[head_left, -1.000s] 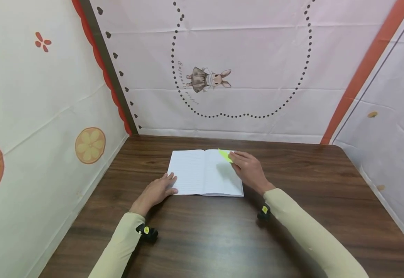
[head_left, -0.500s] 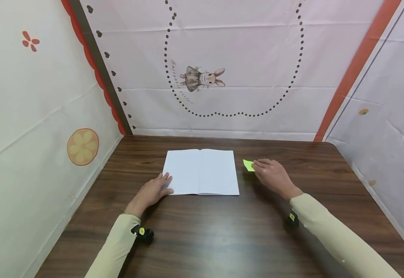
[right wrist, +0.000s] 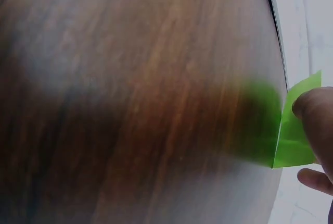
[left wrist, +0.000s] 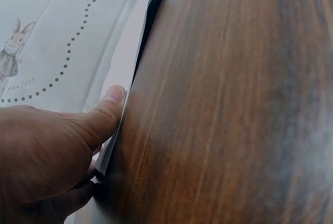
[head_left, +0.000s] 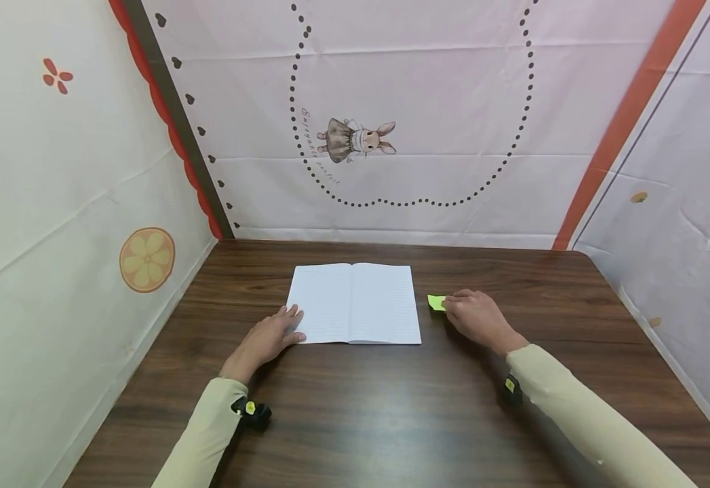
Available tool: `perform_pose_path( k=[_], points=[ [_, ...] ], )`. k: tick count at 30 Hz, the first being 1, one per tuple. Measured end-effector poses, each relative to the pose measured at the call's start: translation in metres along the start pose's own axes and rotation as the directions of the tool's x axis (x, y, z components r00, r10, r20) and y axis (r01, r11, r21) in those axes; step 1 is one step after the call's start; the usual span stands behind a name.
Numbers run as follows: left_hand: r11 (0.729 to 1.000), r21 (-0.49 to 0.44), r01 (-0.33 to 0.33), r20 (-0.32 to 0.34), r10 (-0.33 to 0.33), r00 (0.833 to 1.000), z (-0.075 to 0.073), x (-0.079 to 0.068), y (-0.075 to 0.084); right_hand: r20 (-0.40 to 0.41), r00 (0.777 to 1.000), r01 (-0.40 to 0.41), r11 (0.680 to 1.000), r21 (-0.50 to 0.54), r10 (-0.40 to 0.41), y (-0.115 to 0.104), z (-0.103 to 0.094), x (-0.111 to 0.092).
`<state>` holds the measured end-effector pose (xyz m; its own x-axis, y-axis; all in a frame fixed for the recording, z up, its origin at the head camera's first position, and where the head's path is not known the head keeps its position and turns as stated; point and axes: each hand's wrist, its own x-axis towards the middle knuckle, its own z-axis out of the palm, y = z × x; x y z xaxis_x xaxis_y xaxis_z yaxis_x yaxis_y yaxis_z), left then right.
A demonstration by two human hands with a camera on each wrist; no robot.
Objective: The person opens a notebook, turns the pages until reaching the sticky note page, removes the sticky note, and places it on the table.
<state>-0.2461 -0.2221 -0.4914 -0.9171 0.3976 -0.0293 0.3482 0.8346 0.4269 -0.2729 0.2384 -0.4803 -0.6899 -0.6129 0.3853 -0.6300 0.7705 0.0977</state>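
An open lined notebook (head_left: 382,301) lies on the dark wood table. My left hand (head_left: 267,339) rests at its lower left corner, fingers extended over the left page. In the left wrist view the thumb (left wrist: 106,112) lies on the page near the bottom edge. To the right of the notebook, my right hand (head_left: 478,317) pinches a yellow-green sticky note (head_left: 437,302). Seen from the right wrist, the sticky note (right wrist: 294,138) stands tilted with its lower edge right at the tabletop, the thumb against its face. The other fingers are partly hidden.
The wood table (head_left: 355,420) reaches back to a printed cloth wall (head_left: 452,102) with a rabbit picture. Similar cloth hangs on the left and right sides. A black wrist camera (head_left: 255,415) sits on the left sleeve, another camera (head_left: 512,390) on the right.
The right hand has carried the sticky note from above the right page to the table on the notebook's right, then lowered it. The left hand has stayed at the notebook's corner.
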Motion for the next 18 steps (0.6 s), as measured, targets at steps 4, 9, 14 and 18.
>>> perform_pose_path(
  k=[4,9,14,18],
  points=[
    [1.000,-0.001,0.000,0.005,0.000,1.000,-0.0002,0.0011,0.0002,0.050,0.998,-0.026,0.999,0.044,0.024,-0.0009,0.0016,0.0005],
    [1.000,0.002,-0.002,0.009,0.002,1.000,0.0010,0.0024,0.0004,0.158,0.981,-0.134,0.984,0.119,0.115,-0.0016,0.0021,0.0001],
    [1.000,0.010,0.002,0.007,-0.002,1.000,0.0016,0.0023,0.0006,0.248,0.953,-0.226,0.954,0.198,0.174,-0.0026,0.0016,-0.0014],
    [1.000,0.002,0.009,0.002,-0.009,1.000,0.0010,0.0014,-0.0006,0.272,0.950,-0.210,0.958,0.197,0.152,-0.0025,0.0047,-0.0025]
  ],
)
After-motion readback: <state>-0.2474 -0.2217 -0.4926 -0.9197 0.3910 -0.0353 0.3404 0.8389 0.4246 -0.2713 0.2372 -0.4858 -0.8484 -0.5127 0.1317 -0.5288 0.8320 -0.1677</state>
